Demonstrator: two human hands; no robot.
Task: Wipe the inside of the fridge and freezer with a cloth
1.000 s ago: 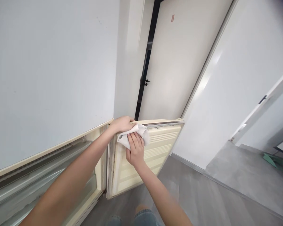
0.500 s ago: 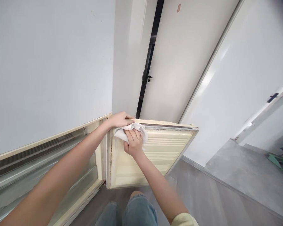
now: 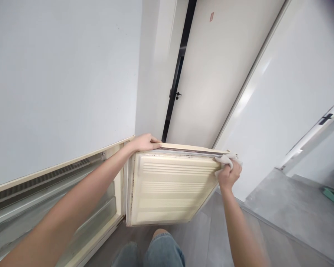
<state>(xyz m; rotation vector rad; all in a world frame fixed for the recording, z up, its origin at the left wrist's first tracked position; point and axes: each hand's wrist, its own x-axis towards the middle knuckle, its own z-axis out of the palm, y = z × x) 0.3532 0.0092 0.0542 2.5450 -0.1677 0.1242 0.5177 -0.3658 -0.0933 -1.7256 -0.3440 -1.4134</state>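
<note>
A cream fridge door stands open, its ribbed inner side facing me and dark grime along its seal. My left hand grips the door's top edge near the hinge side. At the far top corner my right hand is closed on a white cloth, pressed around that corner. Part of the cloth is hidden behind my fingers. To the left is the open fridge compartment, with drawer fronts inside, partly covered by my left forearm.
A pale wall-like surface rises above the compartment. Behind the fridge door is a white room door with a black handle. My knees are just below the door, over grey flooring. A green object lies far right.
My right hand has wiped the cloth rightward along the door's top edge, from beside my left hand to the far corner. My left hand stays on the edge.
</note>
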